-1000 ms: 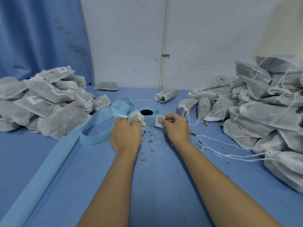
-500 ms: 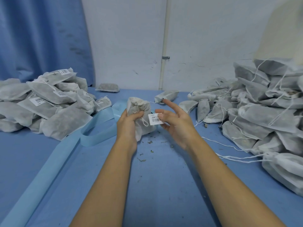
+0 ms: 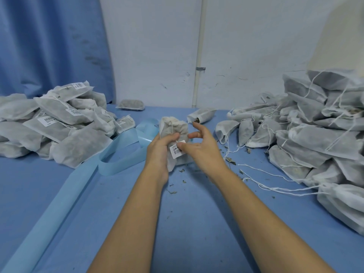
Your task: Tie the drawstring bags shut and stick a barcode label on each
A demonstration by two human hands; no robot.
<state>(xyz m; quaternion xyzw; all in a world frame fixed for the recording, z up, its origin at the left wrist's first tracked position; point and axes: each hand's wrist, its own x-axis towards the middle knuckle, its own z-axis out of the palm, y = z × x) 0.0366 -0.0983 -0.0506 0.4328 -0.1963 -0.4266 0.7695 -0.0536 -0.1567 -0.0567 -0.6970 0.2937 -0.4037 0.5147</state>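
Note:
A white drawstring bag stands upright above the blue table, its gathered neck on top. My left hand grips it around the middle from the left. A white barcode label lies against the bag's lower front. My right hand presses the label's right edge with the thumb, the other fingers spread apart above it.
A pile of labelled bags lies at the left. A larger heap of unlabelled bags with loose strings fills the right. Light-blue backing tape loops left of my hands and trails to the near-left corner. Two single bags lie near the wall.
The left hand lifted the bag off the table and turned it upright. The right hand brought the label from beside the bag onto its front.

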